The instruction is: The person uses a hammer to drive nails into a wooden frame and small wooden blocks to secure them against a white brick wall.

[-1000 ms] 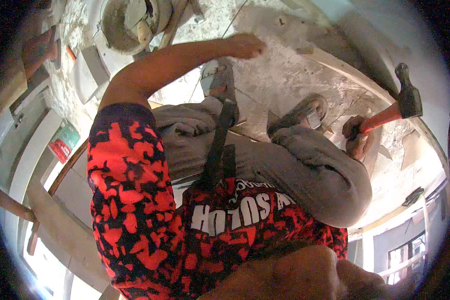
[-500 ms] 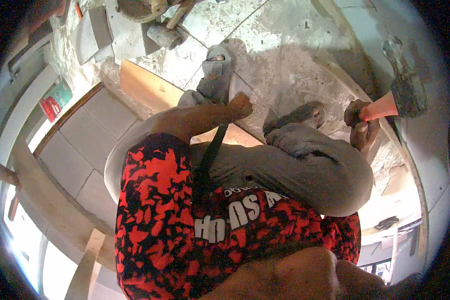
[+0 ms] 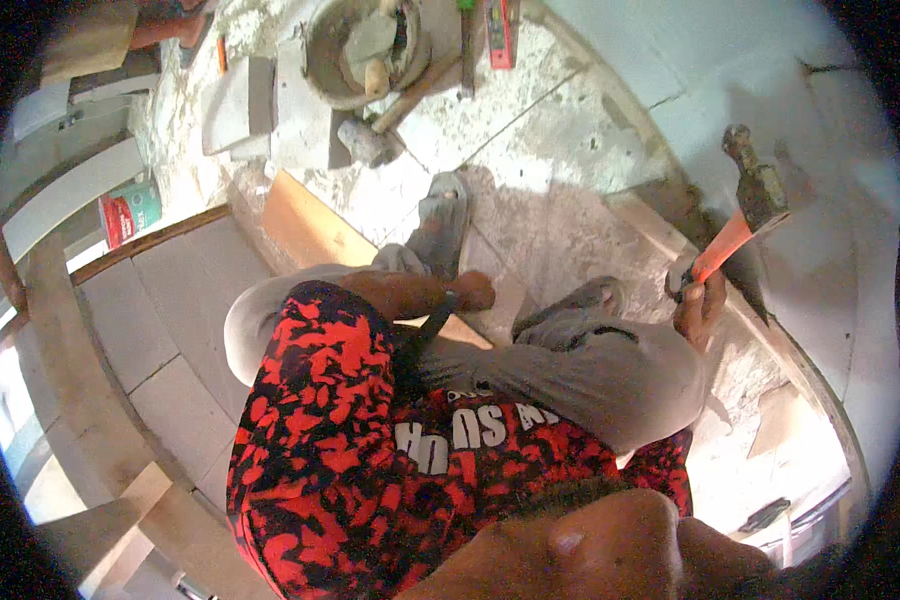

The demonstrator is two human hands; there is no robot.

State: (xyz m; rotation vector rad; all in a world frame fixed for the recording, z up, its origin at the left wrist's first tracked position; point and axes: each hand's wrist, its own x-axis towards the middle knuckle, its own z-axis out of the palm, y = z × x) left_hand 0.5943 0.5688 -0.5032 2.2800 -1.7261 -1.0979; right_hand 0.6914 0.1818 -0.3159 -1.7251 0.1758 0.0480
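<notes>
In my right hand is a hammer, its orange handle gripped low and its worn metal head raised beside a pale panel surface at the right. My left hand is closed like a fist over my lap, near the sandalled foot. Any small thing inside its fingers is hidden. A dark strip slants across my lap just below the left wrist; I cannot tell whether the hand touches it. A light wooden board lies beside my left leg.
A round tub with a trowel in it stands ahead, near a mallet. A red spirit level lies beyond. Grey tiles lean at the left. A wooden edge strip borders the right-hand panel.
The view has shifted, bringing the tub and level into sight. The hammer has tilted, its head now further left and lower in the picture; my right hand still grips it. The left hand stays closed.
</notes>
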